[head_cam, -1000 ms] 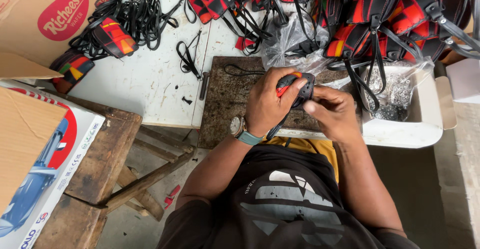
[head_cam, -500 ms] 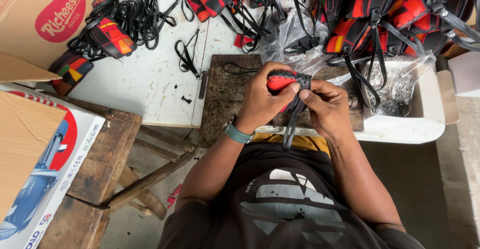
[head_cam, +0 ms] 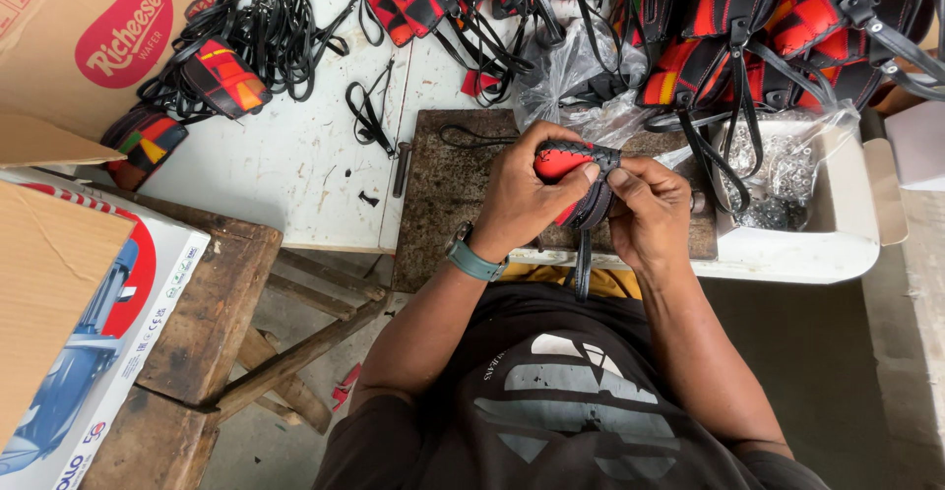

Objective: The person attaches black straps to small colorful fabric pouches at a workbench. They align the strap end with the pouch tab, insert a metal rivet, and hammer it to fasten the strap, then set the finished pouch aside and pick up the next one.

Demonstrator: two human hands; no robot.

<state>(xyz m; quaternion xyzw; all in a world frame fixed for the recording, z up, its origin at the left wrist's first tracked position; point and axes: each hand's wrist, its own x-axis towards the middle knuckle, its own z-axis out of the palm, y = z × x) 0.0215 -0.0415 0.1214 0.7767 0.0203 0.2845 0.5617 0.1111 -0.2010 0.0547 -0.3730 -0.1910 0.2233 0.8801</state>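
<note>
Both my hands hold a small red and black pouch (head_cam: pixel 571 160) with a black stitched edge, just above a dark stone slab (head_cam: pixel 443 205). My left hand (head_cam: pixel 527 195), with a teal wristwatch, wraps the pouch's left side. My right hand (head_cam: pixel 645 210) pinches its right edge with thumb and fingers. A black strap (head_cam: pixel 583 264) hangs from the pouch down toward my lap.
A pile of red, orange and black pouches with straps (head_cam: pixel 748 28) lies at the back. A white tray (head_cam: pixel 837 244) holds a clear bag of metal rivets (head_cam: pixel 778 180). Loose black straps (head_cam: pixel 266 28), cardboard boxes (head_cam: pixel 89 37) and a wooden bench (head_cam: pixel 207 323) are at left.
The pouch has been turned between my hands, with more of its red side and stitched edge facing up. My hands stay over the slab, and the strap now hangs straight down.
</note>
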